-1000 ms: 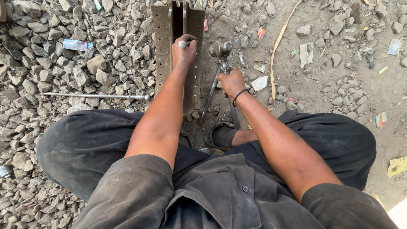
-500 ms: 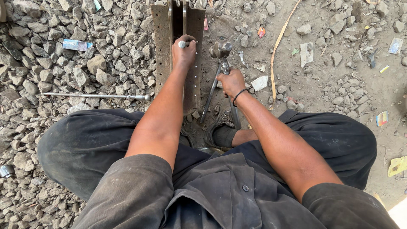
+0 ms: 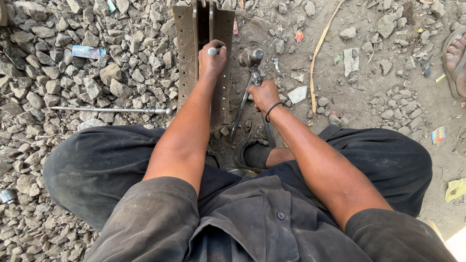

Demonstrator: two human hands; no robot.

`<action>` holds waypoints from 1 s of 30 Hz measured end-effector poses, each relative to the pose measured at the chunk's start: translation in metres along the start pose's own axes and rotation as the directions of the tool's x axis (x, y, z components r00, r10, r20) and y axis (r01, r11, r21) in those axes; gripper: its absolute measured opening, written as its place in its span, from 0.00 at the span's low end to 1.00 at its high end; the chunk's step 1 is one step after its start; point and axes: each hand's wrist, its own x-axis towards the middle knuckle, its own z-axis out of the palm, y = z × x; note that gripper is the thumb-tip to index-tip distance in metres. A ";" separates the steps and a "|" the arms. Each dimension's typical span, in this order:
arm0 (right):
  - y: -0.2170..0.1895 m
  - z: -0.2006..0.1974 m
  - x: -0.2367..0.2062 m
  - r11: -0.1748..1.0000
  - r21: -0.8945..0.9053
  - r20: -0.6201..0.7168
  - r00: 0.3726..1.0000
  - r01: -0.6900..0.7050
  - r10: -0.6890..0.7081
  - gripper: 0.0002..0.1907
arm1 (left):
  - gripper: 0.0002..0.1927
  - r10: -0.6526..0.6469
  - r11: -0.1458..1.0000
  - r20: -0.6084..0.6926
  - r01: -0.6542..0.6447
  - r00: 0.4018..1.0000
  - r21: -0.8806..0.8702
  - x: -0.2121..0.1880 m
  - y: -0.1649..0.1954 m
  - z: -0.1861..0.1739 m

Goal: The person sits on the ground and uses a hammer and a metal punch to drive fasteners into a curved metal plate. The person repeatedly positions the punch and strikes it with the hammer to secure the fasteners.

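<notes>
Person sat on the ground, dark trousers and shirt, legs apart, both arms reaching forward. Left hand (image 3: 212,60) was fisted, grip pressed together round a short punch (image 3: 212,51), its round metal top poking out above the fist. Punch stood roughly upright on the brake shoe (image 3: 187,53), a rusty curved plate with rows of holes and two raised ribs, lying lengthwise on the ground ahead of the person, its far end at the top edge of view. Right hand (image 3: 264,94), black band on the wrist, grip closed round the handle of a hammer (image 3: 251,58); hammer head sat just right of the shoe, near the left fist but apart from it. Could not tell whether the head touched the ground. Thin dark bars ran from under the right hand back toward the person; could not tell what they were. A foot in a worn shoe (image 3: 253,145) lay between the legs, just behind the plate. Left side of the ground was grey gravel (image 3: 97,82) with a thin steel rod (image 3: 111,110) lying across it, tip near the shoe's left edge. Right side was dirt with litter and a long strip (image 3: 318,58). Another person's sandalled foot (image 3: 456,58) was at the right edge.
</notes>
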 end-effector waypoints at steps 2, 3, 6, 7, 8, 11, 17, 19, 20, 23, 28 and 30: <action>-0.001 0.000 -0.001 0.999 0.011 0.005 0.999 0.042 -0.042 0.09 | 0.11 0.006 0.998 0.048 -0.009 0.999 0.058 -0.001 0.002 0.001; -0.004 -0.001 -0.002 0.997 0.022 0.015 0.997 0.076 -0.077 0.09 | 0.12 -0.006 0.995 0.088 -0.002 0.996 0.098 -0.001 0.004 0.001; -0.025 -0.007 -0.011 0.931 -0.115 -0.025 0.936 0.346 -0.351 0.12 | 0.14 0.021 0.982 0.175 -0.053 0.984 0.182 -0.001 0.014 0.003; -0.036 -0.009 -0.017 0.872 -0.194 -0.033 0.885 0.450 -0.464 0.14 | 0.14 0.039 0.976 0.199 -0.080 0.979 0.201 -0.001 0.017 0.004; -0.048 -0.012 -0.024 0.866 -0.155 -0.019 0.875 0.475 -0.483 0.14 | 0.14 0.024 0.970 0.209 -0.074 0.978 0.232 -0.001 0.021 0.006; -0.091 -0.029 -0.057 0.771 -0.068 -0.003 0.773 0.633 -0.635 0.16 | 0.12 -0.001 0.951 0.217 -0.067 0.976 0.303 0.004 0.030 0.012; -0.108 -0.042 -0.106 0.502 0.156 -0.127 0.521 0.851 -0.844 0.10 | 0.10 0.022 0.955 0.187 -0.076 0.982 0.288 0.008 0.030 0.025; -0.093 -0.034 -0.085 0.536 0.045 -0.102 0.538 0.843 -0.837 0.07 | 0.09 0.058 0.947 0.184 -0.112 0.981 0.300 0.008 0.026 0.028; -0.084 -0.026 -0.067 0.612 -0.087 -0.059 0.609 0.786 -0.791 0.05 | 0.10 0.060 0.946 0.202 -0.120 0.978 0.301 0.009 0.023 0.029; -0.057 -0.020 -0.007 0.870 -0.482 -0.069 0.985 0.107 -0.159 0.11 | 0.11 0.063 0.950 0.250 -0.135 0.966 0.281 0.007 0.015 0.029; -0.006 -0.040 0.015 0.884 -0.435 -0.128 0.960 0.171 -0.249 0.13 | 0.09 0.194 0.940 0.168 -0.232 0.966 0.251 0.009 0.009 0.028; 0.001 -0.042 0.016 0.942 -0.315 -0.114 0.980 0.119 -0.162 0.14 | 0.09 0.118 0.942 0.223 -0.180 0.968 0.283 0.009 0.012 0.028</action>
